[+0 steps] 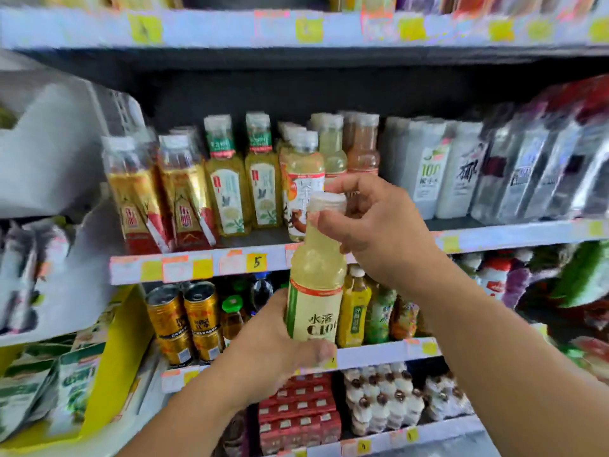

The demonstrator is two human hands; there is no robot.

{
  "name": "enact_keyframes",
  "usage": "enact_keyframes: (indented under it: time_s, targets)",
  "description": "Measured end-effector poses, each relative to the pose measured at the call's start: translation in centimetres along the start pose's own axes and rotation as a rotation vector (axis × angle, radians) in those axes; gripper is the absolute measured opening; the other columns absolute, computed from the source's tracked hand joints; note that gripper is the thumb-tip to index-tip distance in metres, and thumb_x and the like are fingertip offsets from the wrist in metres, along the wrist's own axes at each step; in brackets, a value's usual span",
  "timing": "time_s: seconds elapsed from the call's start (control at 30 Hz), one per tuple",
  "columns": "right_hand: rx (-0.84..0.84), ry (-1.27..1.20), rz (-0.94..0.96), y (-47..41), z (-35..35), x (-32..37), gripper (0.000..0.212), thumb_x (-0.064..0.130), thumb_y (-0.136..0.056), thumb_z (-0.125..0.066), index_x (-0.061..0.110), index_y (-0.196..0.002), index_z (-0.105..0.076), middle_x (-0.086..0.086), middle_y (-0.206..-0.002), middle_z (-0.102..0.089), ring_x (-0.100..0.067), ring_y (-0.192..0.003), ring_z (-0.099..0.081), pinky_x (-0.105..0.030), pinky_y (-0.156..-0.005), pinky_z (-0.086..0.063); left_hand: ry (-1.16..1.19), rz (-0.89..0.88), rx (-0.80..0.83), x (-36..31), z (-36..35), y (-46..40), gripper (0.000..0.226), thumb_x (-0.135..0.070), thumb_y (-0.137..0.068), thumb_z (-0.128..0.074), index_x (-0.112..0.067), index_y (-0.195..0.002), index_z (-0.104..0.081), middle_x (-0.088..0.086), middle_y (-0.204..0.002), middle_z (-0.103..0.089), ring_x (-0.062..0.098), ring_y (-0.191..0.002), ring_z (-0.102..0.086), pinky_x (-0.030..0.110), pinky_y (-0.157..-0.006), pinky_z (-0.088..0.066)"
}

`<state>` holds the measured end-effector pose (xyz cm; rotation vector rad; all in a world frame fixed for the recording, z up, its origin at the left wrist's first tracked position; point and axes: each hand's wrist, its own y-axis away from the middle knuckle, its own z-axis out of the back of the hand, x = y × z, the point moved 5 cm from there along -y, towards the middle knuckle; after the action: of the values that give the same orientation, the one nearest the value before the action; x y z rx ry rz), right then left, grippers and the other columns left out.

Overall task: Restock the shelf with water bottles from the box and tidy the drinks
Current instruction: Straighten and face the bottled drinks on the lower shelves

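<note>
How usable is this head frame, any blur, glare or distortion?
Head view: the held bottle and both hands, left and right, are fairly sharp; the edges smear badly, price strips are washed out and unreadable, and the wide-angle lens bends the shelves.

A bottle (314, 291) is held upright in front of the shelf (197, 263), the left hand (273, 351) round its base and the right hand (369, 222) at its cap. Behind it stands a row of bottles (230, 189), with cartons (441, 173) to their right. Cans (184, 321) sit on the shelf below, left of the held bottle.
</note>
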<state>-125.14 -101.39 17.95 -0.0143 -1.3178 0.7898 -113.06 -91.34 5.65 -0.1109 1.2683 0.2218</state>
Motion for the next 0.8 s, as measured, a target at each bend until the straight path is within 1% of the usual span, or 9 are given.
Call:
enact_keyframes:
  time_s: [0.13,0.2,0.27,0.37,0.47,0.57,0.7,0.73,0.8]
  targets:
    - [-0.014,0.008,0.021,-0.2,0.8,1.6,0.038,0.034,-0.080,-0.081,0.027,-0.112,-0.062,-0.004,-0.084,-0.072,-0.012,-0.059,-0.061,-0.048,-0.066,-0.057,-0.034,-0.005,-0.019,-1.8,0.5,0.0,0.066,-0.026,-0.067,-0.090,-0.044,-0.116,-0.049,-0.022,-0.100,-0.072,-0.005,-0.093,-0.067,0.019,-0.084,-0.055]
    - [-0.025,0.006,0.021,-0.2,0.9,1.7,0.037,0.033,-0.080,-0.081,0.027,-0.112,-0.062,0.001,-0.082,-0.072,-0.008,-0.060,-0.062,-0.039,-0.062,-0.058,-0.005,-0.010,-0.002,-2.3,0.1,-0.1,0.062,-0.021,-0.070,-0.087,-0.042,-0.115,-0.050,-0.023,-0.097,-0.072,-0.007,-0.090,-0.067,0.011,-0.071,-0.053]
    - [-0.048,-0.013,0.005,0.1,0.9,1.1,0.039,0.035,-0.081,-0.080,0.028,-0.115,-0.061,0.006,-0.088,-0.072,-0.004,-0.072,-0.067,-0.032,-0.067,-0.058,0.046,0.004,0.009,-2.2,-0.3,-0.2,0.061,-0.012,-0.070,-0.087,-0.037,-0.114,-0.052,-0.018,-0.096,-0.074,-0.003,-0.089,-0.069,0.011,-0.066,-0.053]
    - [-0.068,-0.034,-0.057,1.3,0.7,-0.9,0.042,0.047,-0.082,-0.076,0.034,-0.119,-0.059,0.010,-0.104,-0.072,-0.006,-0.093,-0.069,-0.037,-0.084,-0.059,0.112,0.045,0.028,-1.6,-1.2,-0.8,0.069,-0.011,-0.061,-0.086,-0.027,-0.120,-0.056,-0.004,-0.100,-0.076,0.013,-0.092,-0.072,0.026,-0.075,-0.057]
    - [-0.009,0.065,-0.146,2.9,0.4,-3.1,0.036,0.055,-0.083,-0.070,0.039,-0.114,-0.059,0.018,-0.105,-0.069,-0.003,-0.084,-0.066,-0.036,-0.082,-0.058,0.171,0.064,0.060,-1.3,-2.1,-1.6,0.072,-0.012,-0.056,-0.082,-0.023,-0.122,-0.056,0.001,-0.102,-0.076,0.018,-0.096,-0.072,0.036,-0.084,-0.055]
    - [0.069,0.079,-0.215,3.9,0.2,-4.9,0.041,0.059,-0.080,-0.071,0.049,-0.116,-0.052,0.024,-0.106,-0.067,0.000,-0.084,-0.068,-0.035,-0.084,-0.058,0.153,0.071,0.081,-1.7,-2.6,-1.9,0.072,-0.018,-0.056,-0.083,-0.025,-0.122,-0.055,-0.004,-0.102,-0.076,0.012,-0.095,-0.072,0.030,-0.083,-0.054]
    - [0.117,0.133,-0.269,3.5,0.3,-6.1,0.069,0.057,-0.074,-0.078,0.056,-0.126,-0.033,0.023,-0.105,-0.069,0.004,-0.091,-0.068,-0.028,-0.088,-0.055,0.083,0.002,0.045,-3.5,-2.8,-2.4,0.053,-0.008,-0.077,-0.078,-0.032,-0.119,-0.057,-0.021,-0.091,-0.074,-0.005,-0.083,-0.069,0.009,-0.064,-0.050]
    - [0.093,0.129,-0.264,3.1,0.5,-6.1,0.070,0.052,-0.075,-0.079,0.054,-0.127,-0.033,0.022,-0.105,-0.070,0.003,-0.092,-0.068,-0.029,-0.088,-0.055,0.060,-0.014,0.037,-4.0,-2.7,-2.7,0.051,-0.009,-0.079,-0.077,-0.034,-0.119,-0.056,-0.022,-0.092,-0.074,-0.006,-0.082,-0.069,0.009,-0.065,-0.050]
    - [0.022,0.103,-0.230,1.8,1.2,-5.7,0.066,0.046,-0.077,-0.081,0.049,-0.129,-0.039,0.020,-0.106,-0.070,0.001,-0.094,-0.068,-0.033,-0.089,-0.056,0.002,-0.057,0.019,-5.2,-2.3,-3.4,0.050,-0.020,-0.080,-0.079,-0.038,-0.120,-0.056,-0.020,-0.098,-0.074,-0.003,-0.089,-0.069,0.017,-0.078,-0.054]
